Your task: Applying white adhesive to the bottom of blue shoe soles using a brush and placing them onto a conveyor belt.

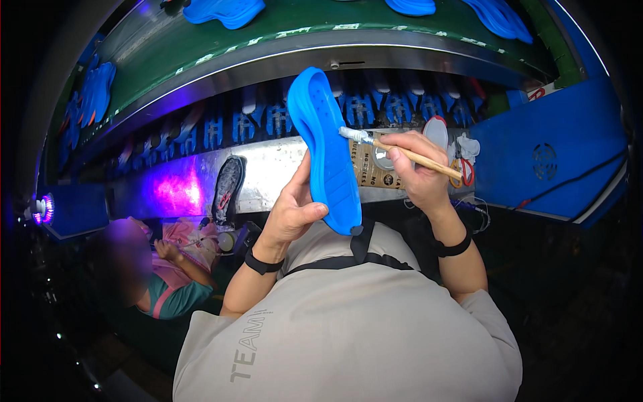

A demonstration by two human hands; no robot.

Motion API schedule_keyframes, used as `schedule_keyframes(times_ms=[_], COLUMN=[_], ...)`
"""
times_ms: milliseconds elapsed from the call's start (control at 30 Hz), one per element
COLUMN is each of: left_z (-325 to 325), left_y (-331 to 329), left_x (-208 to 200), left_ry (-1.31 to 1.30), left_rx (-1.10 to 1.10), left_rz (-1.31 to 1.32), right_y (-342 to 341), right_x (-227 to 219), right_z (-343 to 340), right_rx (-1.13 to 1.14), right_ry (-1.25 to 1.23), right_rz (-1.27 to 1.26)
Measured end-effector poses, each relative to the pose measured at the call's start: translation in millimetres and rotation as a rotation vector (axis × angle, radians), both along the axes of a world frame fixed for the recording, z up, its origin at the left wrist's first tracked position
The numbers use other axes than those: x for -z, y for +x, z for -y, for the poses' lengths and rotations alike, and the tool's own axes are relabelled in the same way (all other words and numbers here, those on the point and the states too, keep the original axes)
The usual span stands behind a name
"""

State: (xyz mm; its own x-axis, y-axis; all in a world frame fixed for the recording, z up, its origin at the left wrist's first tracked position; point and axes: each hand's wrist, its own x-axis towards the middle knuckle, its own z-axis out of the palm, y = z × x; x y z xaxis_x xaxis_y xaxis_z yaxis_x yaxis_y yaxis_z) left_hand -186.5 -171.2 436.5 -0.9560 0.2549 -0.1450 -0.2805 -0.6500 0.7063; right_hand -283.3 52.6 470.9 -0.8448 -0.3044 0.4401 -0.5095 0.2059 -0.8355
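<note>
Shoe sole [328,154], blue, held in the air between the person's two hands, over the near edge of a metal desk [274,171]. Its long axis runs away from the body, with the far end leaning left; small dimples mark the far part of the face and slanting grooves the nearer part. The left hand [292,208] grips the left side of the sole, the thumb on the near part of its edge and the other fingers partly hidden behind; these fingers are clamped on the sole. The right hand [418,167] has its fingers clamped on the wooden handle of a brush [429,162], whose white-coated bristles lie at the right edge of the sole; whether they press on it cannot be told. On the desk, a dark insole [230,184] lies to the left; to the right are a piece of brown cardboard [368,167], scissors [467,172] with red and orange handles, and a crumpled white cloth [467,147]. Beyond the desk runs a green conveyor belt [268,50] carrying further blue soles [224,10]. At lower left sits a co-worker [177,288] in a green sleeve.
</note>
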Motion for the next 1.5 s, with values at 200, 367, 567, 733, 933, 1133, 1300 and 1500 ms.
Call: schedule_keyframes(times_ms=[200, 367, 567, 733, 933, 1133, 1300, 1500], left_z=[-2, -2, 1, 5, 8, 14, 32, 49], left_y=[3, 3, 4, 4, 2, 3, 2, 7], left_x=[-1, 0, -6, -2, 6, 0, 2, -1], left_ry=[0.036, 0.037, 0.048, 0.025, -0.114, -0.031, 0.724, 1.043], left_rx=[0.017, 0.007, -0.011, -0.047, -0.115, -0.123, -0.014, 0.068], left_rz=[0.019, 0.010, 0.004, -0.039, -0.097, -0.106, -0.056, -0.047], right_y=[15, 29, 40, 49, 56, 63, 67, 67], right_x=[-6, -11, -24, -28, -35, -44, -25, -16], right_z=[-10, -13, -18, -18, -18, -26, -41, -36], right_rx=[-0.044, -0.061, -0.108, -0.134, -0.163, -0.099, -0.032, 0.026], right_ry=[0.073, 0.110, 0.133, 0.103, 0.106, -0.109, -0.451, -0.459], right_rz=[0.062, 0.114, 0.185, 0.132, 0.167, 0.327, 0.421, 0.462])
